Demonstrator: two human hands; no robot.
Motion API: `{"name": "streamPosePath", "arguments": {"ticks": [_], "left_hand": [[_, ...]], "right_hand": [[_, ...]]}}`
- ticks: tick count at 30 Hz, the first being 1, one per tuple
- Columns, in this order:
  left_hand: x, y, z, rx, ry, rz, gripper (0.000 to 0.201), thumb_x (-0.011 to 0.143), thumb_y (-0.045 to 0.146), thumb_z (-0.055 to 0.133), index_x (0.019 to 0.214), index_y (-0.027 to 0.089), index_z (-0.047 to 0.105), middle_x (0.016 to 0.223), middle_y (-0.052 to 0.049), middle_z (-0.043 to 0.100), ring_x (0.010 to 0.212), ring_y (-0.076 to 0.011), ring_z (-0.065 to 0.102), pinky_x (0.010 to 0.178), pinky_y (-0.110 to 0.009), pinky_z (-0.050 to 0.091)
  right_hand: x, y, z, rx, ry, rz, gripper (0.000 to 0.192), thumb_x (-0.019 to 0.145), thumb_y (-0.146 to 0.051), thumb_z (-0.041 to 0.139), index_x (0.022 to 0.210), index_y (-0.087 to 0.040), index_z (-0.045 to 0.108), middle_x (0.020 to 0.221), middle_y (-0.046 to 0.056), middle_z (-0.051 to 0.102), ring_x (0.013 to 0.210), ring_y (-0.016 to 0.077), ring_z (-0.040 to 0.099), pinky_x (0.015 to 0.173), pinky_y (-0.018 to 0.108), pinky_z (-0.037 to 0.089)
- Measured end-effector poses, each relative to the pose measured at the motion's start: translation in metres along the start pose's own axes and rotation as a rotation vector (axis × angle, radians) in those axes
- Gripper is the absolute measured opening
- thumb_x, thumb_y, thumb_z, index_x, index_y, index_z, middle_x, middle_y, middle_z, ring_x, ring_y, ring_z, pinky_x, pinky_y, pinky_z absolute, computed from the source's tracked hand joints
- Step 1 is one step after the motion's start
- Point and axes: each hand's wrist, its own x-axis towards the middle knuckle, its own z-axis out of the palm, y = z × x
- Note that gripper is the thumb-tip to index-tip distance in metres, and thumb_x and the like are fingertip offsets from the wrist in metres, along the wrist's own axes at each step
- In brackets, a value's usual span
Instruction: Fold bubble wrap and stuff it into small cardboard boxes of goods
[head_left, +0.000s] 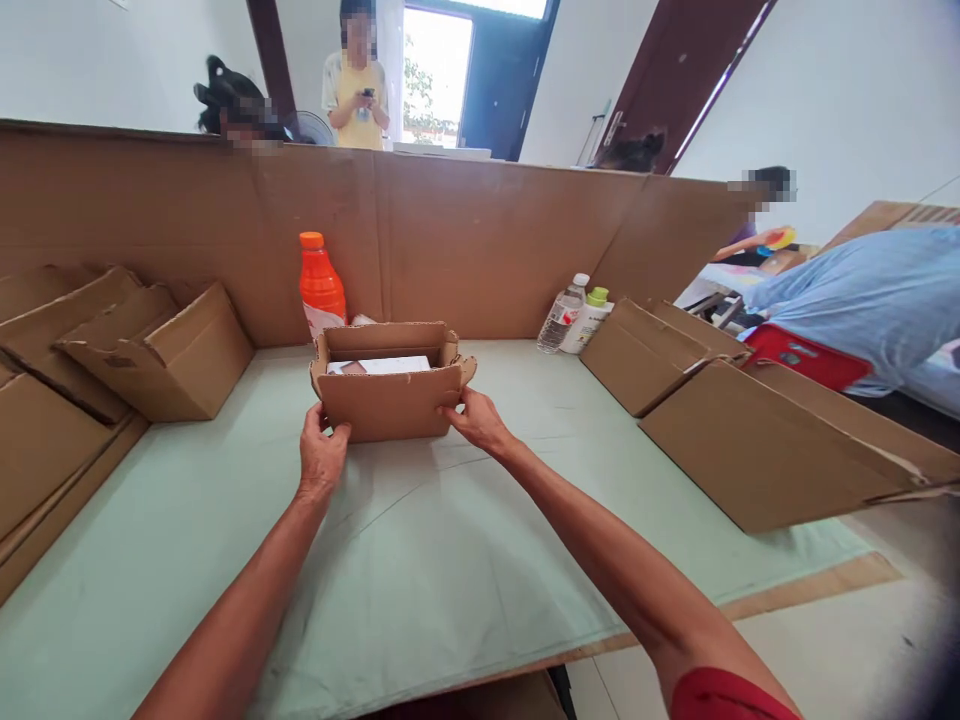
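Note:
A small open cardboard box [390, 400] stands in the middle of the pale green table [420, 560], with a white flat item [386, 366] lying inside it. My left hand [321, 455] presses against the box's near left corner, fingers on the front wall. My right hand [474, 418] holds the near right corner, just under the side flap. Both arms reach forward from the bottom of the view.
An orange bottle [321, 285] stands behind the box. A clear water bottle [562, 315] and a white bottle with green cap [589, 318] stand at the back right. Cardboard boxes lie stacked left [161, 355] and right [757, 440]. A cardboard wall [487, 240] rings the table; people beyond it.

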Motion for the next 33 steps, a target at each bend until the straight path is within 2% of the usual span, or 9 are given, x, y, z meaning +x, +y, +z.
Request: {"name": "streamPosePath", "arguments": {"ticks": [3,7,11,14,17,21,24,29,33], "left_hand": [[-0.024,0.009,0.021,-0.036,-0.155,-0.001,0.043,0.07,0.029,0.06,0.112,0.02,0.059,0.108,-0.007,0.068,0.103,-0.0224,0.065,0.09,-0.036,0.054],[-0.054,0.023,0.038,-0.066,-0.392,-0.008,0.044,0.071,0.033,0.06,0.112,0.019,0.064,0.109,-0.007,0.071,0.105,-0.0232,0.066,0.092,-0.037,0.054],[-0.064,0.026,0.03,0.046,-0.383,-0.038,0.052,0.069,0.04,0.068,0.117,0.021,0.065,0.123,-0.01,0.064,0.107,-0.0256,0.063,0.089,-0.039,0.053],[-0.07,0.024,0.023,0.136,-0.369,-0.09,0.061,0.069,0.046,0.071,0.124,0.022,0.062,0.13,-0.011,0.059,0.097,-0.0224,0.065,0.074,-0.034,0.054],[-0.08,0.023,0.024,0.1,-0.427,-0.159,0.065,0.069,0.048,0.072,0.126,0.022,0.058,0.134,-0.011,0.057,0.094,-0.0217,0.067,0.068,-0.031,0.056],[-0.084,0.022,0.041,0.069,-0.421,-0.191,0.065,0.068,0.049,0.075,0.124,0.021,0.055,0.127,-0.01,0.061,0.093,-0.0219,0.069,0.078,-0.037,0.058],[-0.084,0.021,0.07,-0.007,-0.442,-0.192,0.072,0.068,0.048,0.075,0.131,0.021,0.051,0.132,-0.013,0.058,0.099,-0.0242,0.07,0.088,-0.043,0.058],[-0.101,0.012,0.121,-0.123,-0.628,-0.139,0.089,0.069,0.04,0.073,0.148,0.023,0.037,0.156,-0.019,0.039,0.135,-0.0342,0.054,0.108,-0.051,0.049],[-0.118,-0.003,0.123,0.0,-0.793,0.027,0.071,0.075,0.033,0.069,0.142,0.022,0.05,0.154,-0.016,0.044,0.14,-0.0335,0.049,0.117,-0.054,0.039]], "right_hand": [[-0.051,0.023,-0.018,-0.057,0.09,0.069,0.02,0.087,-0.031,0.062,0.101,-0.016,0.066,0.098,0.011,0.074,0.085,0.0245,0.069,0.077,0.034,0.05],[-0.149,0.063,-0.043,-0.179,0.242,0.043,0.033,0.09,-0.049,0.062,0.098,-0.017,0.066,0.088,0.011,0.072,0.08,0.0283,0.068,0.077,0.041,0.052],[-0.206,0.087,-0.051,-0.057,0.266,-0.078,0.07,0.085,-0.065,0.067,0.137,-0.019,0.054,0.132,0.017,0.065,0.119,0.0357,0.063,0.098,0.05,0.051],[-0.2,0.101,-0.048,0.136,0.237,-0.078,0.105,0.078,-0.07,0.072,0.16,-0.026,0.022,0.161,0.016,0.038,0.145,0.0368,0.042,0.111,0.054,0.045],[-0.176,0.112,-0.034,0.322,0.214,-0.154,0.124,0.071,-0.078,0.072,0.164,-0.029,0.006,0.168,0.015,0.024,0.152,0.037,0.031,0.118,0.056,0.038],[-0.157,0.123,-0.014,0.383,0.244,-0.232,0.125,0.067,-0.078,0.075,0.162,-0.026,0.014,0.16,0.018,0.037,0.147,0.0385,0.038,0.119,0.058,0.036],[-0.158,0.136,-0.016,0.323,0.329,-0.143,0.116,0.069,-0.069,0.079,0.159,-0.024,0.023,0.151,0.018,0.047,0.141,0.0379,0.046,0.117,0.057,0.039],[-0.155,0.177,-0.051,0.231,0.572,0.075,0.097,0.072,-0.059,0.08,0.149,-0.018,0.037,0.137,0.018,0.058,0.127,0.0355,0.057,0.109,0.055,0.046],[-0.12,0.22,-0.087,0.12,0.713,0.144,0.096,0.074,-0.053,0.077,0.151,-0.02,0.03,0.144,0.019,0.052,0.124,0.0306,0.057,0.097,0.047,0.054]]}}
